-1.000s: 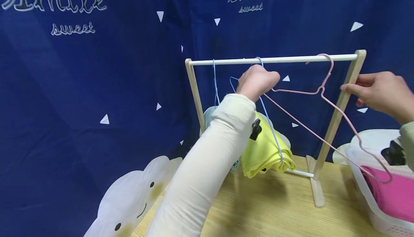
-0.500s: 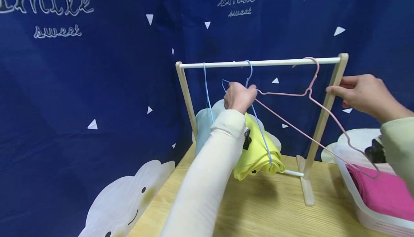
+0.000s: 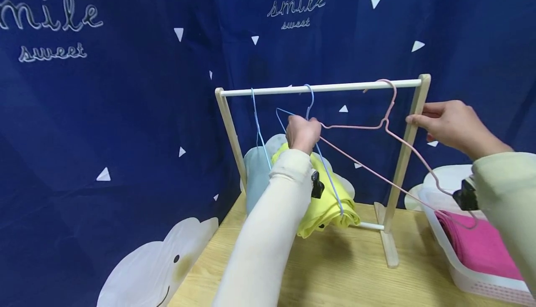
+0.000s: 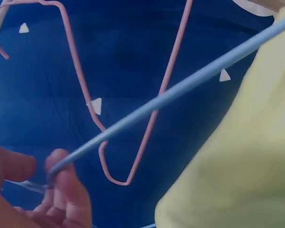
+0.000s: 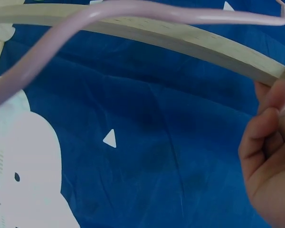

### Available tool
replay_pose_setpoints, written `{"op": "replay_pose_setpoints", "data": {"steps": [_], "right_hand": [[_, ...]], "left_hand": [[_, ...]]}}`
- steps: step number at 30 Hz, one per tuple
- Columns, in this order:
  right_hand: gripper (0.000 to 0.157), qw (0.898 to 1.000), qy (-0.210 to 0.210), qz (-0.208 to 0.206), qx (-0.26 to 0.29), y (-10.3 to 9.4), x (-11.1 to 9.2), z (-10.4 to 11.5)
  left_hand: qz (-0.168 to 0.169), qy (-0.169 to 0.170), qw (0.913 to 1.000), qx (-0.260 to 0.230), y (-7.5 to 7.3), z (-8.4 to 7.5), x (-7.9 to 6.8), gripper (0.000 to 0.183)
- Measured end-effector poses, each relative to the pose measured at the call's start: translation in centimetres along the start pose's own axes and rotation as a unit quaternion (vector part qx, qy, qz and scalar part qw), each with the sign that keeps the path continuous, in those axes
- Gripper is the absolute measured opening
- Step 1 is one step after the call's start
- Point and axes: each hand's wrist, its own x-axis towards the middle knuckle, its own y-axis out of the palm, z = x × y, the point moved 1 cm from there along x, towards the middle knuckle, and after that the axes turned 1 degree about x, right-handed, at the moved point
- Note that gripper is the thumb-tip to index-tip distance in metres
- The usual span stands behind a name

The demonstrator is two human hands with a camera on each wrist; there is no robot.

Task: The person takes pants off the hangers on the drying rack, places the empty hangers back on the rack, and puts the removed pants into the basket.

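My left hand (image 3: 303, 133) holds a blue hanger (image 3: 329, 173) just under its hook, which sits at the white bar of a small clothes rack (image 3: 331, 88). A yellow cloth (image 3: 331, 204) is draped over this hanger. Up close in the left wrist view, the thumb and fingers are around the hanger's neck. With thumb and fingers, my right hand (image 3: 454, 123) grips the rack's right wooden post (image 3: 404, 163). Between the two hands, a bare pink hanger (image 3: 387, 122) hangs from the bar.
Left of the yellow cloth, a pale blue cloth (image 3: 254, 172) hangs on another blue hanger (image 3: 258, 132), partly behind my left sleeve. A white basket (image 3: 450, 251) with a folded pink cloth (image 3: 485, 242) stands at the right on the wooden table (image 3: 351, 274).
My left hand has come down from near the bar to the hanger's neck, uncovering the blue hook. The right hand stays on the post. The head view has shifted, so the rack appears farther left.
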Motion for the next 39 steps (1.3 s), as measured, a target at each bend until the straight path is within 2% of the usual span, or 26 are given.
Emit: {"op": "replay_pose_setpoints", "data": {"steps": [5,10,12,19,21,27,33,39], "right_hand": [[0.086,1.000,0.013,0.006,0.019,0.4,-0.2,0.0],[0.086,1.000,0.006,0.004,0.020,0.7,-0.2,-0.1],[0.086,1.000,0.004,0.002,0.017,0.6,-0.2,-0.1],[0.085,1.000,0.011,-0.001,0.018,0.4,-0.3,0.0],[0.084,1.000,0.012,-0.002,0.018,0.4,-0.3,0.0],[0.083,1.000,0.012,-0.003,0.020,0.3,-0.3,0.0],[0.086,0.999,0.013,-0.016,0.029,0.2,-0.2,0.3],[0.083,0.999,0.013,-0.021,0.029,0.2,-0.4,0.2]], "left_hand": [[-0.026,0.007,0.9996,0.007,0.3,0.8,0.3,0.034],[-0.040,0.024,0.9988,0.017,0.4,1.5,0.7,0.033],[-0.037,0.030,0.9987,0.020,0.3,1.4,0.7,0.031],[0.017,0.026,0.9987,0.040,0.5,1.2,0.9,0.034],[0.015,0.028,0.9988,0.037,0.7,1.3,0.9,0.032],[-0.021,0.057,0.9978,0.027,1.5,2.0,0.7,0.031],[-0.061,0.081,0.9949,0.009,1.4,2.2,0.7,0.027],[-0.062,0.074,0.9951,0.023,1.0,1.8,0.8,0.023]]}}
